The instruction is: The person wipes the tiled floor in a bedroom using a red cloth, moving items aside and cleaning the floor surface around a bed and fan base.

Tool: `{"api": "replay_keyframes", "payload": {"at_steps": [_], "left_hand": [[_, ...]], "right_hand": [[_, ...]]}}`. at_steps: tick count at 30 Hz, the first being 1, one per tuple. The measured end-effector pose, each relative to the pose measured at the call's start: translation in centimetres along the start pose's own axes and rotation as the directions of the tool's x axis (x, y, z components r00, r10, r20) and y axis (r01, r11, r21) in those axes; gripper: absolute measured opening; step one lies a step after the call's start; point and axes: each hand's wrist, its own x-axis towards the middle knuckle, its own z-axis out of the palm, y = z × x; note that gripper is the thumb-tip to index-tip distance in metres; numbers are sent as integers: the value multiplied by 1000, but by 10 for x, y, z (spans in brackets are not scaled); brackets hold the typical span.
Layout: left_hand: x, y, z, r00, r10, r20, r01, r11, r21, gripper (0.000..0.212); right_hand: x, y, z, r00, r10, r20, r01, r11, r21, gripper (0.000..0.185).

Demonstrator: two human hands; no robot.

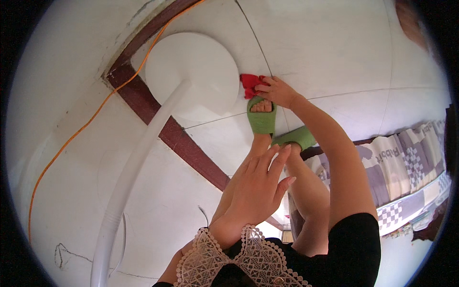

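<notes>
My right hand [278, 92] reaches down to the floor and has its fingers on a bunched red cloth [250, 85]. The cloth lies beside the round white base [190, 53] of a floor stand, in front of my foot. From that base a white pole [143, 154] rises toward the lower left. My left hand [252, 190] holds nothing; its fingers are apart, and it is in front of my leg, though I cannot tell if it touches it. Green slippers [262, 122] are on my feet, the second slipper [296, 138] partly hidden.
An orange cord [96, 111] runs down the left side, past a dark red baseboard [193, 154]. Pale floor tiles [330, 46] lie beyond my feet. At the right is a bed with a patterned cover [401, 168]. A thin cable [123, 233] hangs by the pole.
</notes>
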Motion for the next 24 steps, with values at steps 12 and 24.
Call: {"api": "replay_keyframes", "payload": {"at_steps": [12, 24], "left_hand": [[8, 13, 1, 985, -40, 166, 26, 996, 82, 57], [6, 10, -3, 987, -22, 161, 10, 997, 72, 59]], "right_hand": [[7, 64, -43, 710, 555, -434, -562, 818, 125, 31], [126, 73, -115, 579, 327, -747, -302, 937, 176, 41]]}}
